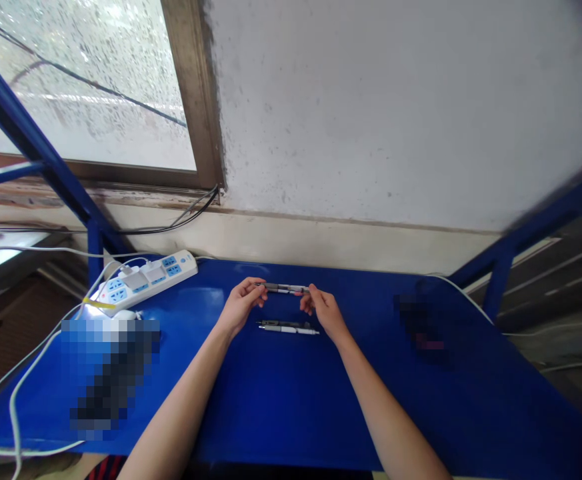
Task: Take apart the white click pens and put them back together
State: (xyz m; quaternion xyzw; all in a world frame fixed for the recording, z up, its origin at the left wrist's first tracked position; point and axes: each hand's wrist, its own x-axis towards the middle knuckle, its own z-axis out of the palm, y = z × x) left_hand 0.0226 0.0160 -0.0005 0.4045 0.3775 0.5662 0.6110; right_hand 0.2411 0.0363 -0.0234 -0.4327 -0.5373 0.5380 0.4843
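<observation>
Both my hands hold one grey pen [285, 289] level above the blue table [291, 400], near its far edge. My left hand [241, 304] pinches the pen's left end and my right hand [321, 308] pinches its right end, fingers closed on it. A second pen [287, 327], grey and white, lies flat on the table just below, between my wrists, touched by neither hand.
A white power strip [143, 277] with plugs and white cables sits at the table's back left. Blurred-out patches cover spots at the left and right of the table. Blue frame bars rise on both sides. A white wall and a window stand behind.
</observation>
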